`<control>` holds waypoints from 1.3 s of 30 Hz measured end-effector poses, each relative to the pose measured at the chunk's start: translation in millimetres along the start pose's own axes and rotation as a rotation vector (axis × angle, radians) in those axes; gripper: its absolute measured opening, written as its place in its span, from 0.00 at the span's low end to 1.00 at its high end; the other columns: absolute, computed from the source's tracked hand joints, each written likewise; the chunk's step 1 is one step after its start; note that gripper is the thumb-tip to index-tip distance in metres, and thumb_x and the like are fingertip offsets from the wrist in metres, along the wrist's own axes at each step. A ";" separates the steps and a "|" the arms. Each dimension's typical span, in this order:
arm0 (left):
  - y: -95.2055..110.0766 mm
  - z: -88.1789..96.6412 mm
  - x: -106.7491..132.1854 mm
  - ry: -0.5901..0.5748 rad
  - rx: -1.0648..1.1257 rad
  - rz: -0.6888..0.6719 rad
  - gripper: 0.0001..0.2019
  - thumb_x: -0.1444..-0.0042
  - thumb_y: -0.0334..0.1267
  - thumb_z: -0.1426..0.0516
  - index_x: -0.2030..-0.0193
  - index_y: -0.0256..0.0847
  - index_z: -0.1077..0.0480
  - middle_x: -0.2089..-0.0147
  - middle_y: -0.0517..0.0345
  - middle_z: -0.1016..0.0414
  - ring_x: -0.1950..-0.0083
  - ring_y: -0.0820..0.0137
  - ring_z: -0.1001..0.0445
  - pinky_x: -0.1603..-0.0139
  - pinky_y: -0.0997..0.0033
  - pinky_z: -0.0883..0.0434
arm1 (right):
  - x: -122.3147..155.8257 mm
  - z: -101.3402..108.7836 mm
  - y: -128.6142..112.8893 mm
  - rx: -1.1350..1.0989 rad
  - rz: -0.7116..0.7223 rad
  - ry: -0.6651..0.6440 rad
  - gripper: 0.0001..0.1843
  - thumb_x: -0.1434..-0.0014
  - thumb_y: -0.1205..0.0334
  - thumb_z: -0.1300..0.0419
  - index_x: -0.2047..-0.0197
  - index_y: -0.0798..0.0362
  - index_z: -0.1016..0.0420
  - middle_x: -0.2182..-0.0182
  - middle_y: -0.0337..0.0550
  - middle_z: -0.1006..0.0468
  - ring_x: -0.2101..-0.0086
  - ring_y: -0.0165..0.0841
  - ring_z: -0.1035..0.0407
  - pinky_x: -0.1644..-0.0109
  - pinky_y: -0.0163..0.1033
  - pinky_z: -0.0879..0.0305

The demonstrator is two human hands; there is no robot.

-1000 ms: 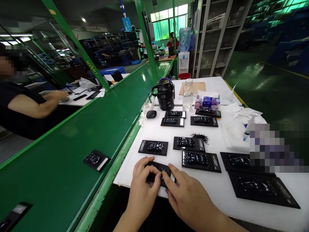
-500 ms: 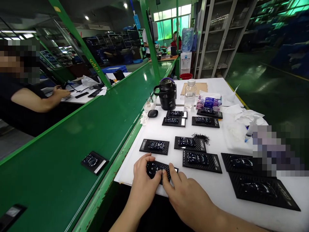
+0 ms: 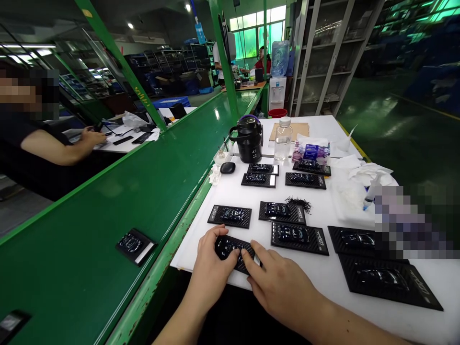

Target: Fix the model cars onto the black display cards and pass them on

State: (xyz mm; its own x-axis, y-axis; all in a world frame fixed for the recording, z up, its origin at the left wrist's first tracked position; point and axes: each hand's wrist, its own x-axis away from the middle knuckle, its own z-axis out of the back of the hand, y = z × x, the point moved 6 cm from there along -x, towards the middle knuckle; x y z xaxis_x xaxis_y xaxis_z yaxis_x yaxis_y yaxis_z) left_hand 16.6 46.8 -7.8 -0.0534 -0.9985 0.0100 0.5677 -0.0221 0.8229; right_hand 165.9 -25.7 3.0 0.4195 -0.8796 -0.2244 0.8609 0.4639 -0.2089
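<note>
A dark model car on a black patterned base [image 3: 227, 245] lies at the near edge of the white table, between my two hands. My left hand [image 3: 212, 261] grips its left side, fingers at the far edge and thumb on the car. My right hand [image 3: 275, 278] holds the right part, with fingertips pressed near the car and along the base. The two thumb and finger tips nearly meet over the car. Just beyond lies another model car on its base [image 3: 230, 216]. To the right sits a further one [image 3: 299, 237] with light lettering.
Left of the table runs a green conveyor belt [image 3: 89, 230] carrying a model car [image 3: 134, 246]. More model cars, black shreds [image 3: 299, 204], a black jug [image 3: 249, 141], a clear bottle [image 3: 283, 139] and a syringe [image 3: 371, 195] are on the table. Across the belt sits a person [image 3: 50, 148].
My hands and the model car have shifted slightly left, and the base has turned a little. On the belt, the model cars have slid slightly nearer and leftward.
</note>
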 end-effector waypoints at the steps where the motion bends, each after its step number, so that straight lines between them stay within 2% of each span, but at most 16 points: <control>1: -0.3 0.1 0.2 -0.003 0.001 -0.012 0.22 0.50 0.44 0.40 0.48 0.44 0.35 0.39 0.50 0.34 0.34 0.56 0.39 0.29 0.46 0.45 | 0.6 0.6 0.9 -0.014 -0.005 0.006 0.25 0.35 0.65 0.45 0.35 0.57 0.34 0.39 0.61 0.30 0.56 0.44 0.24 0.63 0.43 0.23; 8: 0.4 1.3 0.6 0.006 -0.014 -0.053 0.22 0.49 0.42 0.40 0.47 0.45 0.35 0.39 0.51 0.34 0.34 0.57 0.38 0.30 0.46 0.44 | 1.4 1.8 0.2 -0.050 -0.012 -0.012 0.26 0.35 0.67 0.45 0.35 0.55 0.34 0.39 0.62 0.30 0.54 0.45 0.24 0.60 0.44 0.22; 12: 4.7 2.3 0.7 0.004 -0.026 -0.084 0.21 0.49 0.42 0.40 0.47 0.45 0.35 0.40 0.52 0.33 0.35 0.57 0.37 0.30 0.46 0.43 | 1.0 -1.7 -2.5 0.016 0.018 -0.037 0.29 0.38 0.71 0.46 0.34 0.57 0.36 0.39 0.64 0.31 0.56 0.45 0.24 0.63 0.44 0.23; 18: 7.0 0.3 8.0 0.011 -0.039 -0.164 0.19 0.44 0.43 0.42 0.46 0.44 0.36 0.37 0.49 0.36 0.33 0.57 0.39 0.30 0.45 0.43 | 0.1 -4.1 -5.3 0.070 0.055 -0.062 0.30 0.41 0.71 0.45 0.35 0.58 0.37 0.39 0.66 0.32 0.59 0.45 0.24 0.69 0.42 0.24; 25: 6.2 0.7 1.3 -0.007 -0.065 -0.084 0.24 0.48 0.43 0.41 0.44 0.43 0.36 0.40 0.49 0.33 0.35 0.56 0.37 0.31 0.44 0.42 | -0.1 -4.2 -4.4 0.111 0.064 -0.068 0.31 0.42 0.70 0.44 0.34 0.58 0.39 0.39 0.66 0.32 0.61 0.44 0.24 0.72 0.41 0.26; 32: 12.6 6.1 -10.4 -0.050 -0.088 -0.065 0.26 0.53 0.41 0.37 0.45 0.42 0.34 0.44 0.49 0.30 0.39 0.54 0.32 0.34 0.47 0.38 | -1.0 -4.2 -1.6 0.124 0.083 -0.082 0.31 0.42 0.71 0.45 0.34 0.57 0.39 0.39 0.63 0.31 0.63 0.40 0.24 0.72 0.38 0.28; 39: 8.1 6.9 -4.3 -0.062 -0.056 -0.120 0.27 0.48 0.43 0.39 0.41 0.43 0.38 0.40 0.49 0.33 0.36 0.57 0.36 0.31 0.47 0.41 | -1.0 -4.2 -2.5 0.144 0.105 -0.082 0.31 0.42 0.70 0.45 0.34 0.59 0.39 0.39 0.66 0.31 0.64 0.42 0.24 0.74 0.39 0.29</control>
State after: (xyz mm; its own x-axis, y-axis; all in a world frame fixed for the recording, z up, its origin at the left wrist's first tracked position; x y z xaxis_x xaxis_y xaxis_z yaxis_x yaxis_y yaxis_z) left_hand 15.8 51.2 2.8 -0.1732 -0.9836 -0.0496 0.5991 -0.1452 0.7874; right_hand 162.1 -25.5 -0.2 0.5264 -0.8353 -0.1586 0.8408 0.5392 -0.0488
